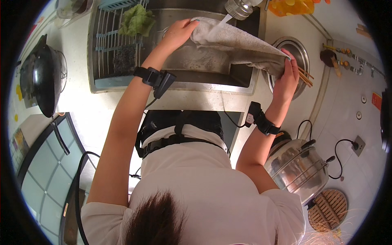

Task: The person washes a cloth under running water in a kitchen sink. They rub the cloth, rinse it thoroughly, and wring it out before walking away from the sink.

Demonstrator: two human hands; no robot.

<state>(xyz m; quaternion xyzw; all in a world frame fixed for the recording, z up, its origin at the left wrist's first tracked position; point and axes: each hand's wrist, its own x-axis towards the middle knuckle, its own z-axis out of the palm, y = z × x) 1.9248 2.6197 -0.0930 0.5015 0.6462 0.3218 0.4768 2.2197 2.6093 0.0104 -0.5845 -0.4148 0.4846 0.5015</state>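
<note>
A wet, light-coloured cloth (232,35) is stretched between my two hands above the stainless steel sink (196,88). My left hand (180,34) pinches its left end. At the other end my right hand (287,75) grips a corner, over a round metal basin (303,47) on the counter. Water pours from the faucet (240,10) onto the cloth's left part. The cloth's lower edge sags toward the basin of the sink, and its underside is mostly hidden.
A green cloth (137,20) lies on a metal drying rack (104,41) across the sink's left side. Wooden chopsticks (306,79) rest in the round basin. A black wok (47,79) stands at left; an orange bottle (288,6) is behind the faucet. A large metal pot (297,171) sits at right.
</note>
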